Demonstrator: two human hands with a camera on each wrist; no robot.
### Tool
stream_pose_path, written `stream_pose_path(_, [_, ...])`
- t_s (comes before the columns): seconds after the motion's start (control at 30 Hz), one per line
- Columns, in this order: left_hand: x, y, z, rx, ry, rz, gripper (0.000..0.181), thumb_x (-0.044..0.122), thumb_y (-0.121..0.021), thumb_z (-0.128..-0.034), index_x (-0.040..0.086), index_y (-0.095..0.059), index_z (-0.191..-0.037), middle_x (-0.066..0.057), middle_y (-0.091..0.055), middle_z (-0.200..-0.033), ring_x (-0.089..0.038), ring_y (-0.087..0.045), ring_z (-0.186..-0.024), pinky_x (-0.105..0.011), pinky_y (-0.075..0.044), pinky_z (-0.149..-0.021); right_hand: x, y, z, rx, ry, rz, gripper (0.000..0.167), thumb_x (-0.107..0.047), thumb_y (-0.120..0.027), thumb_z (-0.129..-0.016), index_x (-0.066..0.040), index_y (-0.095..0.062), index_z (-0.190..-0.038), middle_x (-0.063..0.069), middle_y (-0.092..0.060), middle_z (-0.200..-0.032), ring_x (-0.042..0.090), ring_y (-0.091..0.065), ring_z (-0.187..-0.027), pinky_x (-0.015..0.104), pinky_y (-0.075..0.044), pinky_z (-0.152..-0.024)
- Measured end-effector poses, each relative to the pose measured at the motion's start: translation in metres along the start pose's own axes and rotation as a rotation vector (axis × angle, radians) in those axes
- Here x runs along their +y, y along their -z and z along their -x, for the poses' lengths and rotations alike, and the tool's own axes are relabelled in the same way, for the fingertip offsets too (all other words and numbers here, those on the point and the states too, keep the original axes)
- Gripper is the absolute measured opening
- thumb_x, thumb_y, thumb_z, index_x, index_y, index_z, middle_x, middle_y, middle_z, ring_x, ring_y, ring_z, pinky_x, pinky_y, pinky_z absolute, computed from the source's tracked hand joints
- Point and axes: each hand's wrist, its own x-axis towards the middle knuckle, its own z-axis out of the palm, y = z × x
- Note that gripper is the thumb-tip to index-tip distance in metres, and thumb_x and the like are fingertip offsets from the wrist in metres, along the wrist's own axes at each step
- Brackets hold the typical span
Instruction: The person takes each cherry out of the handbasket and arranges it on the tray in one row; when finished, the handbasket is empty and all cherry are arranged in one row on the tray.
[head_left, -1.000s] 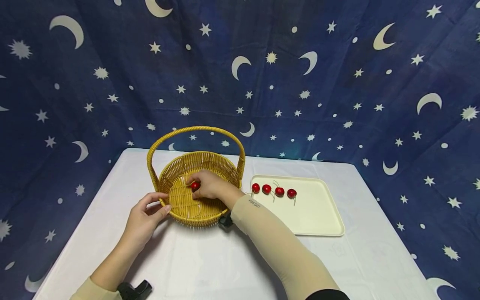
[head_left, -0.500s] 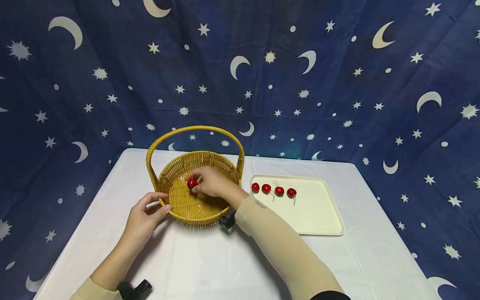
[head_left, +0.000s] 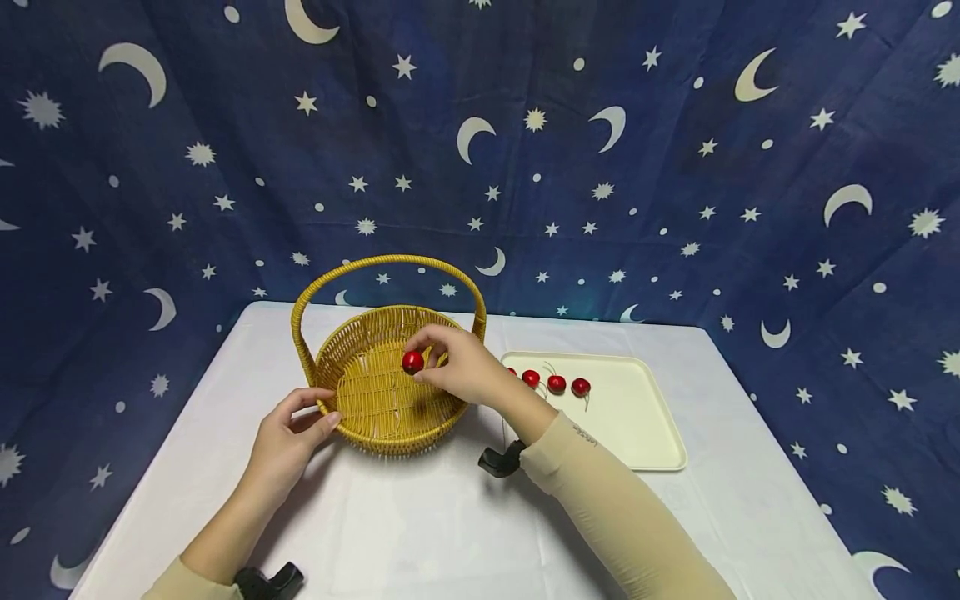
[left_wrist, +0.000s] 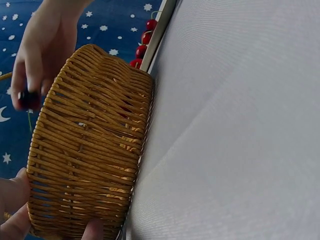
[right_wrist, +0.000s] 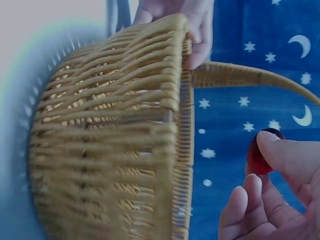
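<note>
A golden wicker basket (head_left: 382, 429) with a tall arched handle stands on the table. My left hand (head_left: 281, 442) holds its rim at the left side, thumb and fingers on either side of the edge. Above the basket's opening, my right hand (head_left: 468, 367) pinches a red cherry (head_left: 412, 362) between thumb and fingertips. The right wrist view shows this cherry (right_wrist: 260, 152) clear of the rim, and in the left wrist view it looks dark, a thin stem hanging below. Several more cherries (head_left: 557, 384) lie in a row on a cream tray (head_left: 626, 425); the leftmost is partly hidden by my right hand.
The tray sits just right of the basket on a white-covered table (head_left: 420, 525). The basket handle (head_left: 390, 258) arches up behind the right hand. A dark blue curtain (head_left: 540, 208) with moons and stars hangs behind the table.
My right hand has lifted the cherry from low inside the basket, moving it up and to the right. The left hand has stayed on the rim.
</note>
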Motion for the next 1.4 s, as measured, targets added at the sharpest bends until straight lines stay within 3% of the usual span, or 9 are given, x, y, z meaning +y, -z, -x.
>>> stream_pose_path(0.27, [-0.001, 0.000, -0.001, 0.001, 0.006, 0.011, 0.043, 0.015, -0.077, -0.1008, 0.004, -0.063, -0.140, -0.015, -0.062, -0.144, 0.004, -0.064, -0.109, -0.014, -0.059, -0.083, 0.020, 0.034, 0.052, 0.092, -0.007, -0.013, 0.036, -0.006, -0.086, -0.088, -0.022, -0.075, -0.118, -0.001, -0.071, -0.097, 0.018, -0.065, -0.087, 0.028, -0.055, -0.072])
stream_pose_path(0.47, [0.000, 0.001, -0.001, -0.001, 0.012, -0.003, 0.043, 0.016, -0.077, -0.1010, 0.005, -0.063, -0.140, -0.014, -0.062, -0.144, 0.004, -0.063, -0.109, -0.013, -0.059, -0.084, 0.048, 0.057, 0.092, 0.153, -0.080, -0.004, 0.037, -0.002, -0.085, -0.086, -0.020, -0.075, -0.116, 0.004, -0.070, -0.092, 0.022, -0.064, -0.083, 0.026, -0.053, -0.069])
stream_pose_path(0.63, [0.000, -0.001, -0.001, -0.004, 0.017, 0.014, 0.042, 0.011, -0.075, -0.1015, 0.004, -0.062, -0.141, -0.016, -0.061, -0.144, 0.002, -0.064, -0.110, -0.014, -0.059, -0.084, 0.083, 0.077, 0.121, 0.207, -0.151, 0.031, 0.036, 0.002, -0.085, -0.085, -0.015, -0.076, -0.117, 0.008, -0.071, -0.097, 0.020, -0.062, -0.083, 0.025, -0.053, -0.071])
stream_pose_path(0.83, [0.000, -0.001, -0.001, 0.000, 0.010, -0.003, 0.042, 0.012, -0.075, -0.1016, 0.004, -0.063, -0.141, -0.015, -0.062, -0.145, -0.001, -0.064, -0.112, -0.013, -0.059, -0.085, 0.126, 0.110, 0.151, 0.263, -0.219, 0.167, 0.035, 0.002, -0.084, -0.087, -0.011, -0.075, -0.119, 0.010, -0.073, -0.109, 0.016, -0.062, -0.084, 0.025, -0.054, -0.072])
stream_pose_path(1.0, [0.001, 0.000, -0.001, 0.004, 0.012, -0.021, 0.041, 0.014, -0.076, -0.1017, 0.006, -0.063, -0.140, -0.015, -0.062, -0.146, 0.002, -0.063, -0.112, -0.013, -0.058, -0.085, 0.155, 0.133, 0.164, 0.282, -0.307, 0.269, 0.036, 0.003, -0.084, -0.087, -0.008, -0.075, -0.121, 0.012, -0.073, -0.112, 0.018, -0.062, -0.086, 0.027, -0.050, -0.071])
stream_pose_path(1.17, [0.000, 0.003, 0.000, 0.014, 0.011, -0.036, 0.041, 0.015, -0.076, -0.1016, 0.007, -0.064, -0.140, -0.014, -0.062, -0.146, 0.006, -0.061, -0.109, -0.012, -0.057, -0.084, 0.182, 0.138, 0.160, 0.230, -0.414, 0.282, 0.037, 0.000, -0.082, -0.089, -0.008, -0.074, -0.124, 0.014, -0.072, -0.112, 0.023, -0.061, -0.092, 0.031, -0.050, -0.073])
stream_pose_path(1.4, [0.000, 0.001, -0.001, 0.003, 0.007, -0.026, 0.041, 0.015, -0.075, -0.1021, 0.006, -0.063, -0.140, -0.013, -0.062, -0.146, 0.000, -0.063, -0.112, -0.013, -0.058, -0.084, 0.204, 0.140, 0.157, 0.209, -0.446, 0.316, 0.038, 0.001, -0.080, -0.089, -0.008, -0.074, -0.126, 0.016, -0.074, -0.115, 0.028, -0.066, -0.100, 0.038, -0.051, -0.084])
